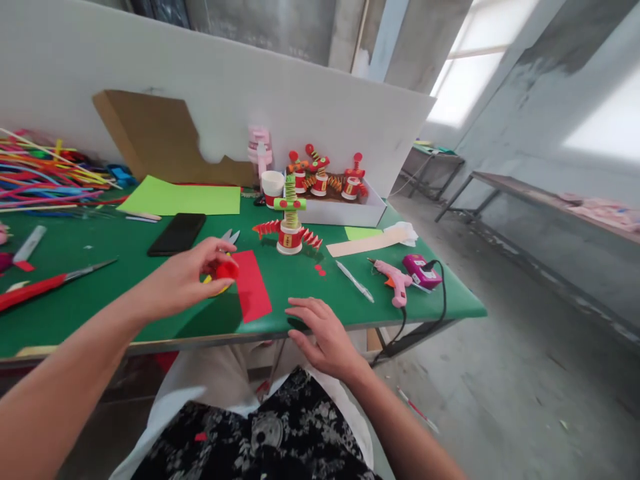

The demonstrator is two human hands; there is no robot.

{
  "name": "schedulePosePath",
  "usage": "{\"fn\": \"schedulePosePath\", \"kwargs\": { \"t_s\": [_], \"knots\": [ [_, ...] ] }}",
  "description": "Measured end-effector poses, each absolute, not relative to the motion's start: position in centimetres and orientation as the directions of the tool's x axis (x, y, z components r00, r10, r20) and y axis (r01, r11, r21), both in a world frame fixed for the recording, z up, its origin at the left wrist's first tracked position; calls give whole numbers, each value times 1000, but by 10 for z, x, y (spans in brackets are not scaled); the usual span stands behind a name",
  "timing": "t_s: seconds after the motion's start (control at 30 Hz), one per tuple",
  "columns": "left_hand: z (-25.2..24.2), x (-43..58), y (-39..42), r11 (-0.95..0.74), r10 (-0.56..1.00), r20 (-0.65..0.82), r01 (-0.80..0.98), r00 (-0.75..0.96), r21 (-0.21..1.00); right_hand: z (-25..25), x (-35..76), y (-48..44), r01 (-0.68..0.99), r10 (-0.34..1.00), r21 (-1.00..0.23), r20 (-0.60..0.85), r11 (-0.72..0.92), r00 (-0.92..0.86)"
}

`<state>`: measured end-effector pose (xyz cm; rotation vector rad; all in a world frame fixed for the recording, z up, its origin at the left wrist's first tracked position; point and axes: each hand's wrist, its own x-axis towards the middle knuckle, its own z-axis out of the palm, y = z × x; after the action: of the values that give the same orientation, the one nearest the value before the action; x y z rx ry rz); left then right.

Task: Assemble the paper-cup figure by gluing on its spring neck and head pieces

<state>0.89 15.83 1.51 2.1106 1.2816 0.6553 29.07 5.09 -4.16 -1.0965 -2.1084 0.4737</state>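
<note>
My left hand [203,270] pinches a round red paper piece [228,270] between thumb and fingers, above the table. Under that hand lie yellow-handled scissors [231,237], partly hidden, beside a red paper strip [254,287]. My right hand [323,333] is at the table's front edge with fingers apart and nothing in them. Beyond the hands stands a paper-cup figure [290,237] with folded red arms, a folded green neck and a green tube with red dots. Small red paper dots [320,270] lie to its right.
At right are a white pen [355,281], a pink glue gun [395,277] with a cord and a purple box [423,270]. A white box [340,212] behind holds several similar figures. Left are a black phone [177,235], green paper [183,198], red-handled tool [50,285] and pipe cleaners [45,173].
</note>
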Motion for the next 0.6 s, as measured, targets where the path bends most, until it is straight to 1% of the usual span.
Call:
{"fn": "schedulePosePath", "kwargs": {
  "t_s": [0.1,0.2,0.3,0.4,0.5,0.6],
  "knots": [
    [3,15,135,-349,903,109,563,415,749,-43,275,57,574,794,-551,377,606,-476],
    [-4,23,129,-343,901,113,528,419,777,-44,260,65,644,808,-490,306,588,-504],
    [-9,26,129,-371,904,142,573,403,730,-47,253,68,701,826,-440,257,562,-501],
    [-16,27,128,-404,895,154,616,418,677,-51,253,68,705,826,-431,266,563,-497],
    [-21,31,129,-447,866,118,646,486,618,-51,254,67,702,819,-422,300,574,-489],
    [-22,36,132,-535,799,108,619,591,575,-50,253,66,705,814,-407,309,581,-492]
  ]
}}
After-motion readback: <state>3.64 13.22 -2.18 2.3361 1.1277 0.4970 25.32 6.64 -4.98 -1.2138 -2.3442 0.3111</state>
